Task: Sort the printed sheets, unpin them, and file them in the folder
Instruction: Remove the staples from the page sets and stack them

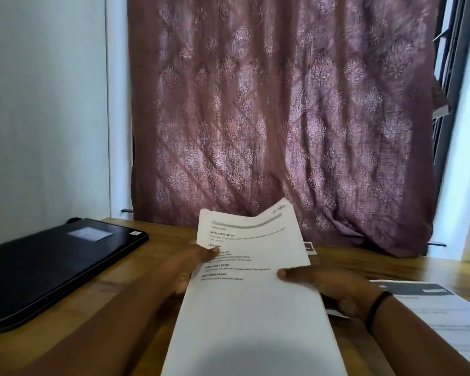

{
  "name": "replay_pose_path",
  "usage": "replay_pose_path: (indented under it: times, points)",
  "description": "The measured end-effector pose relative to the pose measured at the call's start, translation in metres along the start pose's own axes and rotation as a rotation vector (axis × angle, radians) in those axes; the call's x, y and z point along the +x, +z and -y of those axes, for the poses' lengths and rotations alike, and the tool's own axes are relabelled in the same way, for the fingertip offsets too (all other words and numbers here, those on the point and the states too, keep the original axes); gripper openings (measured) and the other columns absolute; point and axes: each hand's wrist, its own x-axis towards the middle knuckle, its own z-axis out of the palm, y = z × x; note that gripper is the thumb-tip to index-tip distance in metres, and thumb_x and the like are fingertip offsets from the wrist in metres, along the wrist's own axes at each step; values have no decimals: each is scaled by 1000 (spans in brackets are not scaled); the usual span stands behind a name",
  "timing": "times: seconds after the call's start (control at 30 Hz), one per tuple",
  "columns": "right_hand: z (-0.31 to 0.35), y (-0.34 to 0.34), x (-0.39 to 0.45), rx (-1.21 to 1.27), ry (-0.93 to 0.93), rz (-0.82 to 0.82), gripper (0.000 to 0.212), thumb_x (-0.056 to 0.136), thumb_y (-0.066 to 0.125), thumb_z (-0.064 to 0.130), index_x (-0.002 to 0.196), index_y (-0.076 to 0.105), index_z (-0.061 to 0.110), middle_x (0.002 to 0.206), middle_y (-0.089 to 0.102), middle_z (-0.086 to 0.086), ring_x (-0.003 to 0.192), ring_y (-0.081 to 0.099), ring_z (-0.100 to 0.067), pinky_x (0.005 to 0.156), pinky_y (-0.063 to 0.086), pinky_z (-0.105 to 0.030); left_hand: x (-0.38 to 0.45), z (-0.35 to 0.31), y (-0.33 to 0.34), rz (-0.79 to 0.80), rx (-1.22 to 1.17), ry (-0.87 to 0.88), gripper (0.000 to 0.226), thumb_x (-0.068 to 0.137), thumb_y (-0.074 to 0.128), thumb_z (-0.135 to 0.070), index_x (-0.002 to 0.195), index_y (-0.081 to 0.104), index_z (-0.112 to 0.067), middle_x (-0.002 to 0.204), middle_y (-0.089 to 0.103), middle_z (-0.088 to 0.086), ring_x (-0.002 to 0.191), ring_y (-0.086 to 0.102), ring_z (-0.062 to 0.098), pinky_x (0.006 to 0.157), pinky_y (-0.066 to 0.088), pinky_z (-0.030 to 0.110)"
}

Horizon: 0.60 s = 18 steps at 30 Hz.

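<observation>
1. Both hands up over the wooden table point(136, 316), holding the printed sheets point(251, 283) at centre, tilted toward the camera.
2. Left hand point(190, 267) pinches the stack's nine o'clock edge, thumb on the print.
3. Right hand point(326, 289) clamps the three o'clock edge, thumb on top.
4. Black folder point(55, 264) lies closed at nine o'clock.
5. Another printed page point(442, 318) lies flat at four o'clock.
</observation>
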Motion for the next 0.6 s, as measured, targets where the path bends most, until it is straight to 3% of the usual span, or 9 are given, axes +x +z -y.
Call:
replay_pose_path:
  times: [0.07,0.13,0.23,0.37,0.43,0.5,0.6]
  points:
    - [0,-7,4,-8,-51,-125,25,87,67,25,106,72,9,100,75,-9,96,71,-29,93,53,-42,2,-1,-1,37,13,17,32,87,59,0,119,58,-3,115,66,25,107,61,44,93,49,58]
    - [-1,-16,12,-11,-109,-298,28,89,65,34,101,72,9,95,76,-9,92,70,-31,88,51,-42,2,1,0,112,33,26,37,82,65,2,119,59,-3,116,65,25,103,63,43,84,54,54]
    - [-1,-28,20,55,-189,-472,23,89,67,29,97,72,8,96,75,-15,86,69,-30,86,52,-43,2,6,3,200,108,18,48,76,71,-1,122,58,-4,118,65,24,108,61,45,90,51,55]
    - [-3,-36,19,61,-215,-540,16,90,65,22,94,75,10,93,75,-15,93,69,-36,92,52,-51,4,8,8,185,150,26,40,81,65,2,120,60,-5,112,69,19,102,66,39,85,54,49]
    - [-5,-38,17,15,-187,-511,23,92,63,28,92,75,8,86,75,-14,81,69,-33,79,56,-42,3,8,9,173,169,34,38,81,65,3,118,62,-5,109,71,17,100,67,37,86,54,48]
    - [-4,-37,12,-114,-120,-491,45,92,59,43,84,72,1,66,68,-13,52,56,-20,53,43,-24,3,9,9,153,175,36,40,80,66,2,119,62,-4,109,71,17,100,67,37,90,52,50]
    - [-3,-37,8,-217,-76,-506,56,89,53,58,71,65,6,51,53,-8,39,36,-13,44,25,-20,1,8,7,182,147,19,51,73,71,-1,123,59,-4,116,67,20,108,63,42,98,45,58]
